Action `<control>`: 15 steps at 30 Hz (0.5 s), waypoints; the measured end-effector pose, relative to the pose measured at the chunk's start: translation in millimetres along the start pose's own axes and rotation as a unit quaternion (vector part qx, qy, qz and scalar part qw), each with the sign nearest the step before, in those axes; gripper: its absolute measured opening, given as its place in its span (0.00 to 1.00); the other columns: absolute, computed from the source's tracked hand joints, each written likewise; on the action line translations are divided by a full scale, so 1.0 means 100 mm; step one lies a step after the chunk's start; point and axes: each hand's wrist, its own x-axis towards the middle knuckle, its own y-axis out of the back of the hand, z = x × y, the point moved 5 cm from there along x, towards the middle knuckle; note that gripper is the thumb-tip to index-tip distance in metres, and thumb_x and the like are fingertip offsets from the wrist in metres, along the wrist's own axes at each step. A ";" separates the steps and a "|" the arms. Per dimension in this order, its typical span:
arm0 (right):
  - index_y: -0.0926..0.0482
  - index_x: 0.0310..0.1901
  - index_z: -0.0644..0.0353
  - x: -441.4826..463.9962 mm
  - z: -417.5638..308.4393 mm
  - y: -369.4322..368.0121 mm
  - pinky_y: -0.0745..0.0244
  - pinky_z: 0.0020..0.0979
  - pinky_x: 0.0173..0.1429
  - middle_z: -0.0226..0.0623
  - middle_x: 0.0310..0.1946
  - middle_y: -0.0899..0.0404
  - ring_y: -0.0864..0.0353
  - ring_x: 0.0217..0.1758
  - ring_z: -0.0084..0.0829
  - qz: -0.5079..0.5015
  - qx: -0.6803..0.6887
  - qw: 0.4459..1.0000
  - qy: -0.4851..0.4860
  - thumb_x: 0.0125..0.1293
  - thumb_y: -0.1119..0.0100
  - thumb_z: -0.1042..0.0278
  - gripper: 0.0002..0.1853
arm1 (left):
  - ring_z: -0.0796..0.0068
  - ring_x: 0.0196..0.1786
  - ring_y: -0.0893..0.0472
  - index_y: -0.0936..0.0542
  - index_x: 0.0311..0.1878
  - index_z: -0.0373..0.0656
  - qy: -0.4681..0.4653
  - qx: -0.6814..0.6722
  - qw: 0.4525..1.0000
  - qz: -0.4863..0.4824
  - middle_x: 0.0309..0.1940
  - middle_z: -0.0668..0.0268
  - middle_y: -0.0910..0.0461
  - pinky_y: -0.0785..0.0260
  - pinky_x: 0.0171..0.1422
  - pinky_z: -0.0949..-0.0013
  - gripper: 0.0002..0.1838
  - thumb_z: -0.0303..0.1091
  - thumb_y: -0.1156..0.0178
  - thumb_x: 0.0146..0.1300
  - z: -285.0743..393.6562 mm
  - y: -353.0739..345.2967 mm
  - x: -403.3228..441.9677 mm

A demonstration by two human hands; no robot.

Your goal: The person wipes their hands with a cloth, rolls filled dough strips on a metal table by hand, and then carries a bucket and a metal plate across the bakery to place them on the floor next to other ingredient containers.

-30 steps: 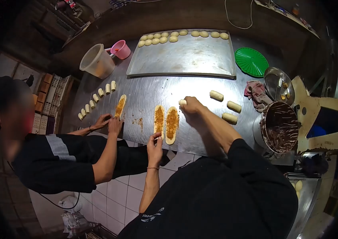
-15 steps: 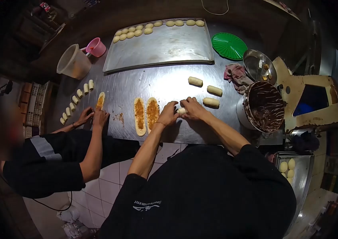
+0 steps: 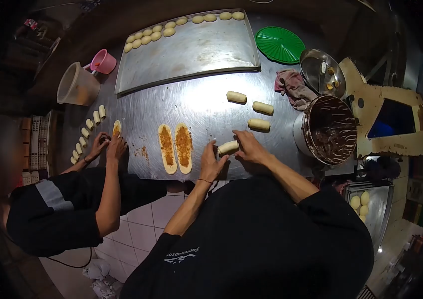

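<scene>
A rolled piece of dough (image 3: 228, 147) lies on the metal table between my two hands. My left hand (image 3: 212, 162), fingers apart, is at its left end. At its right end is my right hand (image 3: 251, 147), its fingers also spread. Left of my left hand lie two flat dough strips topped with brown filling, one (image 3: 167, 149) beside the other (image 3: 183, 148). Three finished rolls, one of them (image 3: 259, 124) nearest, rest beyond my right hand.
A co-worker's hands (image 3: 114, 144) are on another strip at the left, near a row of small rolls (image 3: 90, 124). A tray (image 3: 191, 50) with dough balls stands behind. At the right are a bucket (image 3: 328, 130), a cloth (image 3: 293, 88) and a green lid (image 3: 280, 45).
My left hand has left the near end of the filled strips and come to the roll beside my right hand. Both hands have since spread apart around it. The camera view has shifted.
</scene>
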 end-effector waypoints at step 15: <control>0.30 0.56 0.69 0.10 0.01 -0.04 0.28 0.42 0.55 0.54 0.45 0.25 0.24 0.48 0.51 0.112 0.024 0.983 -0.142 0.52 0.35 0.77 0.28 | 0.56 0.40 0.17 0.21 0.50 0.36 0.057 -0.013 0.998 -0.031 0.37 0.50 0.18 0.25 0.46 0.64 0.22 0.34 0.31 0.51 -0.14 0.16 0.50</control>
